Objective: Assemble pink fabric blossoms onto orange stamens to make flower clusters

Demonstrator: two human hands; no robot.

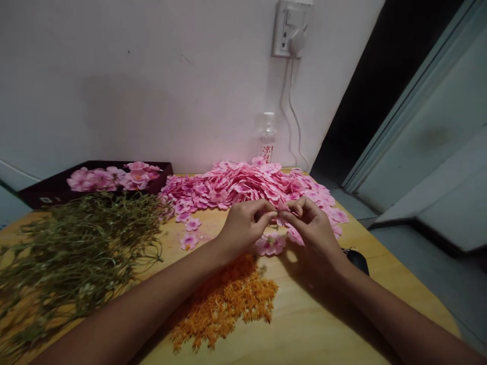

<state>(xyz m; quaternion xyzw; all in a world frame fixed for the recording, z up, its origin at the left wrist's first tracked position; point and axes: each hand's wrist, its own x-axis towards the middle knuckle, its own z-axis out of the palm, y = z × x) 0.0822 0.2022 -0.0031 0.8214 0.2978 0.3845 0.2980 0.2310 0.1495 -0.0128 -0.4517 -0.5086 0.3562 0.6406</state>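
Observation:
My left hand [249,223] and my right hand [310,225] meet over the table, thumbs and fingertips pinched close together. Between them shows a pink artificial flower [282,207], partly covered by the fingers; a thin green stem seems to be at the left fingertips. Just below the hands hangs or lies another pink blossom [271,244] with a bit of green at its centre. Behind the hands spreads a large heap of pink petals [243,185]. Under my left forearm lies a pile of orange flower centres [228,304].
A tangle of green artificial stems [79,253] covers the table's left side. Behind it, a dark tray [167,170] holds pink flowers. A clear bottle [268,137] stands by the wall below a socket [292,28]. A black object [357,261] sits near the right edge.

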